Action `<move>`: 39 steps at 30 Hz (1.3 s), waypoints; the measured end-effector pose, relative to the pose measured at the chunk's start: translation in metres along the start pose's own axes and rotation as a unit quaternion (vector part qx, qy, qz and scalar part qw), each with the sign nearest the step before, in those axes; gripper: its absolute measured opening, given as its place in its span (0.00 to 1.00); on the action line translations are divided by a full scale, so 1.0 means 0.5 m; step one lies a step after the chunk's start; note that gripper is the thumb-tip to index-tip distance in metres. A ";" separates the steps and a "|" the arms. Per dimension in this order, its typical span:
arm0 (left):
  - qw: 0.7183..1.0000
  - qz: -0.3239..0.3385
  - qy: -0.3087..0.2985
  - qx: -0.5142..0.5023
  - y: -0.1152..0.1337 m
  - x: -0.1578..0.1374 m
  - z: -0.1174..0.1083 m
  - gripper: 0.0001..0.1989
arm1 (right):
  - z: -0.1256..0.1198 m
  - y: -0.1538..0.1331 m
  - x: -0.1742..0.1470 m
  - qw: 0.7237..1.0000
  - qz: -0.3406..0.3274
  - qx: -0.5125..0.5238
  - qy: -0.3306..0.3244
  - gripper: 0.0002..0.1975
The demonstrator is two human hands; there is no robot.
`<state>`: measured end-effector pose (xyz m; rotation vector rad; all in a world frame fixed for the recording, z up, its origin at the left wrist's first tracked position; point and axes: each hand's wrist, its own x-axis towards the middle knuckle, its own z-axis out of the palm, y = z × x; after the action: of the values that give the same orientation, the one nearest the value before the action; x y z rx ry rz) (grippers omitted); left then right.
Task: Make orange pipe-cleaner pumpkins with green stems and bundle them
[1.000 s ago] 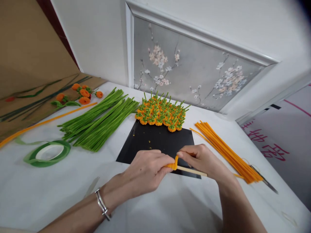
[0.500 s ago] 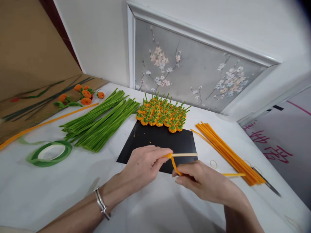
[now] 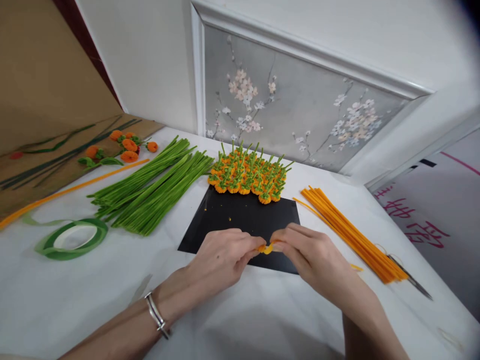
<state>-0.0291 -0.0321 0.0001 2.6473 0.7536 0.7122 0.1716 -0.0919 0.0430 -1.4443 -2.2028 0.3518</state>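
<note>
My left hand (image 3: 223, 256) pinches the left end of an orange pipe cleaner (image 3: 267, 249), its thumb and fingers pressed together. Right beside it, my right hand (image 3: 315, 255) is closed at the other side, with a short curved piece showing between the fingertips. The pale stick seen earlier is hidden behind my right fingers. Both hands hover above the near part of a black mat (image 3: 232, 220). At the mat's far end stand several small orange flower heads (image 3: 249, 175) with green stems pointing up.
Green pipe cleaners (image 3: 157, 185) lie in a pile at left, near a roll of green tape (image 3: 100, 234). On the right are a bundle of orange pipe cleaners (image 3: 348, 230) and dark scissors (image 3: 414, 282). Finished orange flowers (image 3: 129, 145) lie back left. A wall panel (image 3: 296, 100) rises behind.
My right hand has moved up and closed in toward my left fingertips, covering the pale stick. The loose orange strand's tail is drawn shorter. My left hand has barely moved.
</note>
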 end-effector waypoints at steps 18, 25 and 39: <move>0.998 -0.029 -0.044 -0.030 0.014 -0.004 -0.004 0.19 | 0.007 0.086 0.025 0.941 0.113 0.256 -0.192 0.22; 0.994 -0.034 0.003 -0.107 0.011 0.005 -0.010 0.15 | 0.021 0.068 0.019 0.933 0.103 0.271 -0.214 0.22; 0.971 -0.124 -0.064 -0.193 -0.035 0.057 -0.041 0.12 | 0.096 0.058 0.057 0.886 0.167 0.432 0.031 0.21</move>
<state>-0.0262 0.0010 0.0208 2.1791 0.7986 0.5499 0.1603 -0.0519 -0.0041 -1.2449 -1.3929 1.2021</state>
